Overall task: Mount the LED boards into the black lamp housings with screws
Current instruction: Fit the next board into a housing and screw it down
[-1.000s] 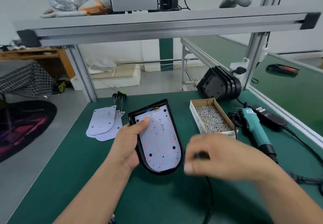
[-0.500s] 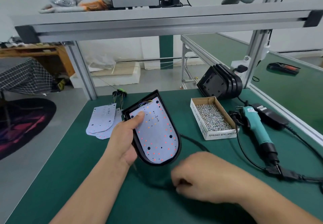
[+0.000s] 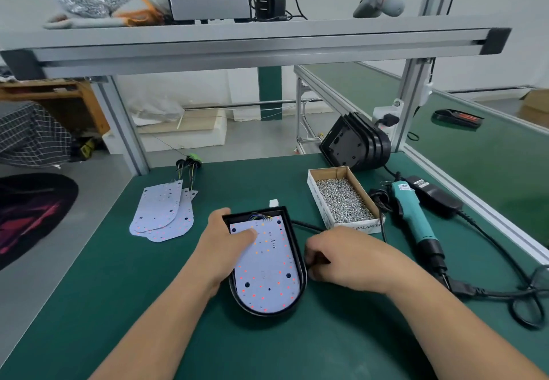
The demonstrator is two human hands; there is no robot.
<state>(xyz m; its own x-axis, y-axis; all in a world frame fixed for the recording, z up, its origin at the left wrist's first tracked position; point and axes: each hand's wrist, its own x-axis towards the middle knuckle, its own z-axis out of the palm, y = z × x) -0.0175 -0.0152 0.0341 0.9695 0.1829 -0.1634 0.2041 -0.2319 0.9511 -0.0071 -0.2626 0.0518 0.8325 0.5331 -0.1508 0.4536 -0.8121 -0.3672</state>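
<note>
The cardboard screw box (image 3: 356, 227) reads "BALANCER" on its near wall (screwdriver (image 3: 413, 216) and adapter (image 3: 433, 198) labels are illegible).

- left hand (image 3: 222, 249), right hand (image 3: 347, 258): both bare
- left forearm (image 3: 154, 329), right forearm (image 3: 445, 326): bare skin all the way to the bottom edge of view

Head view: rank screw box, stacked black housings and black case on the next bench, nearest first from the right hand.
1. Screw box, just beyond the right hand.
2. Stacked black housings, behind that box.
3. Black case, on the next bench, far right.
</note>
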